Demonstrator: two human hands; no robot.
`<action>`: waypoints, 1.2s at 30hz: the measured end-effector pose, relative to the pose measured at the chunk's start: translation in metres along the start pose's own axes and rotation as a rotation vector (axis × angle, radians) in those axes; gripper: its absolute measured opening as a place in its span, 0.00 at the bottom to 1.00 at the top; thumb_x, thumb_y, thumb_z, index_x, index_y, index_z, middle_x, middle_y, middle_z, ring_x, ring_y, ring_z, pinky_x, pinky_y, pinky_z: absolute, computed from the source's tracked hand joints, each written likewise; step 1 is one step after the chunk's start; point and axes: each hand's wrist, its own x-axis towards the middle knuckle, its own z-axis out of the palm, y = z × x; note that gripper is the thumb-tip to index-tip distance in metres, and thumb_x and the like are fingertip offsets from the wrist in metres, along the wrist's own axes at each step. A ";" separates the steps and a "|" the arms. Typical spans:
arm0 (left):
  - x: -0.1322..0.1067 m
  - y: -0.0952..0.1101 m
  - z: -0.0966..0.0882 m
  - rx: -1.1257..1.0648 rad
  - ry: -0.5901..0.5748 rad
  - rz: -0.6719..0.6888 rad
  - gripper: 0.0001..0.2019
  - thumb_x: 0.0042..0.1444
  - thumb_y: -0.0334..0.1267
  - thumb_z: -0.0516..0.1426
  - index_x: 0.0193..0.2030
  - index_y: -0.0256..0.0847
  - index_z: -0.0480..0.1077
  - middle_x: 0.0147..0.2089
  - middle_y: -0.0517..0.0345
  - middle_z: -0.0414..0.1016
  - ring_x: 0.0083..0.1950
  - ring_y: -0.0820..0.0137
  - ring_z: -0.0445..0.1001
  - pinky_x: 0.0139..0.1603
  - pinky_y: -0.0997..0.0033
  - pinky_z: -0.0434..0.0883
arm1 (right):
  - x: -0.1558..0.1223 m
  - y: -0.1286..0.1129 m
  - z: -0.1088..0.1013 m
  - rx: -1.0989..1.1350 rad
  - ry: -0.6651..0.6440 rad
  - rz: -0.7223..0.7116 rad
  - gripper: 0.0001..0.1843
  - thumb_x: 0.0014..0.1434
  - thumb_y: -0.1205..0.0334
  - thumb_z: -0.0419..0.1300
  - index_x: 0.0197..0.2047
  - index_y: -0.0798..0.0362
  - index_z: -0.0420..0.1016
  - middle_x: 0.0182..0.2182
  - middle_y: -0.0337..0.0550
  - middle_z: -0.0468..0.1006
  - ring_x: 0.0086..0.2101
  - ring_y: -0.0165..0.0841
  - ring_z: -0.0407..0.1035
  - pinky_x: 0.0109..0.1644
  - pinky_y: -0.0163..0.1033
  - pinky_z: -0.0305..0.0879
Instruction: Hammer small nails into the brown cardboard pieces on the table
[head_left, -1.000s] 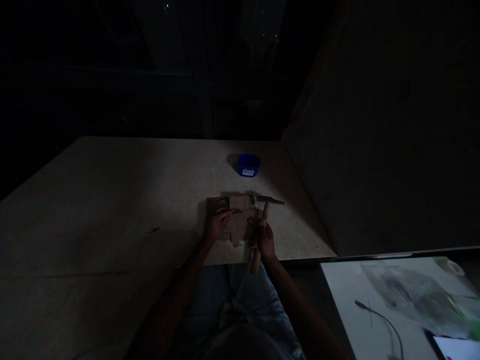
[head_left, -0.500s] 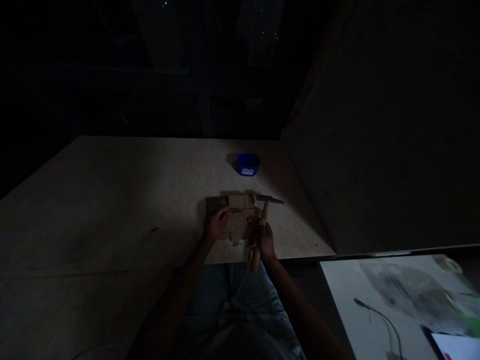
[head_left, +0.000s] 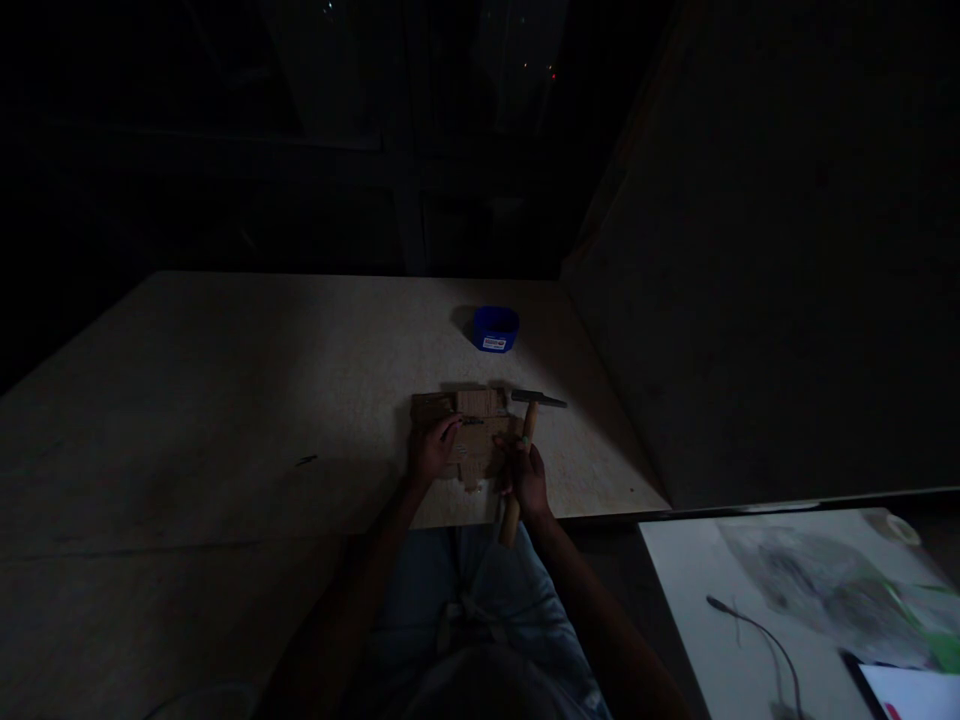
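Observation:
My right hand is closed around the wooden handle of a hammer, whose dark metal head points away from me beyond the cardboard. A torn, flattened piece of brown cardboard lies near the table's front edge, between my hands. Over its left side rests my left hand, fingers pinched together at the end of a small dark metal piece. In the dim light I cannot make out what kind of piece it is.
Behind the cardboard stands a blue plastic container with a white label. A few thin dark pieces lie on the wooden table to the left. A dark panel borders the right side. Lower right, a white table bears plastic bags and a cable.
Hardly anything differs. The view has shifted very slightly, while both hands, the hammer and the cardboard keep their places.

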 end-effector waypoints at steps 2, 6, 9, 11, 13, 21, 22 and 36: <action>0.000 0.000 0.000 0.009 0.001 0.003 0.12 0.66 0.43 0.56 0.51 0.47 0.78 0.48 0.55 0.83 0.48 0.66 0.82 0.54 0.65 0.76 | 0.000 0.000 0.000 0.009 0.006 -0.005 0.27 0.59 0.34 0.58 0.41 0.52 0.65 0.47 0.51 0.83 0.10 0.22 0.58 0.11 0.34 0.57; 0.000 -0.003 0.001 0.015 -0.007 0.013 0.13 0.67 0.43 0.54 0.51 0.47 0.78 0.49 0.55 0.83 0.49 0.65 0.81 0.55 0.64 0.76 | 0.001 0.001 0.000 0.010 0.008 -0.005 0.27 0.59 0.34 0.58 0.41 0.53 0.67 0.47 0.52 0.83 0.10 0.23 0.59 0.10 0.34 0.57; 0.001 -0.005 0.002 0.021 -0.017 0.024 0.13 0.67 0.43 0.54 0.52 0.47 0.77 0.49 0.55 0.83 0.49 0.65 0.81 0.55 0.64 0.76 | 0.001 0.003 -0.001 0.010 0.001 -0.007 0.27 0.60 0.35 0.58 0.44 0.53 0.69 0.47 0.52 0.83 0.11 0.23 0.59 0.11 0.34 0.57; 0.001 -0.005 0.001 0.033 -0.022 0.028 0.13 0.67 0.42 0.54 0.53 0.47 0.77 0.48 0.55 0.83 0.49 0.66 0.81 0.54 0.65 0.77 | 0.002 0.005 -0.002 0.006 -0.002 -0.015 0.27 0.61 0.36 0.57 0.46 0.53 0.68 0.48 0.52 0.82 0.11 0.23 0.59 0.11 0.34 0.58; 0.002 -0.003 0.000 0.050 -0.029 0.045 0.13 0.67 0.41 0.54 0.52 0.47 0.77 0.48 0.55 0.83 0.49 0.66 0.81 0.54 0.65 0.77 | 0.002 0.005 -0.002 0.000 0.000 -0.016 0.27 0.61 0.35 0.57 0.46 0.52 0.67 0.50 0.52 0.82 0.11 0.23 0.59 0.11 0.34 0.58; 0.001 0.000 0.000 0.043 -0.058 0.036 0.12 0.65 0.40 0.56 0.51 0.47 0.78 0.49 0.55 0.83 0.48 0.66 0.82 0.55 0.64 0.77 | 0.002 0.005 -0.002 0.005 -0.006 0.000 0.27 0.60 0.34 0.57 0.43 0.51 0.63 0.48 0.52 0.82 0.11 0.22 0.58 0.11 0.33 0.59; 0.001 -0.001 0.001 0.026 -0.060 0.014 0.12 0.64 0.40 0.57 0.51 0.47 0.78 0.49 0.55 0.83 0.49 0.66 0.82 0.55 0.64 0.77 | 0.002 0.005 -0.002 0.001 -0.009 -0.004 0.27 0.60 0.34 0.57 0.42 0.51 0.63 0.49 0.52 0.82 0.11 0.22 0.58 0.11 0.33 0.59; 0.000 -0.005 0.005 -0.084 -0.040 -0.051 0.10 0.63 0.40 0.59 0.49 0.45 0.78 0.47 0.55 0.83 0.49 0.67 0.81 0.55 0.63 0.77 | -0.018 -0.041 -0.003 -0.325 -0.083 -0.073 0.29 0.62 0.32 0.53 0.45 0.53 0.69 0.26 0.38 0.76 0.13 0.26 0.59 0.12 0.32 0.55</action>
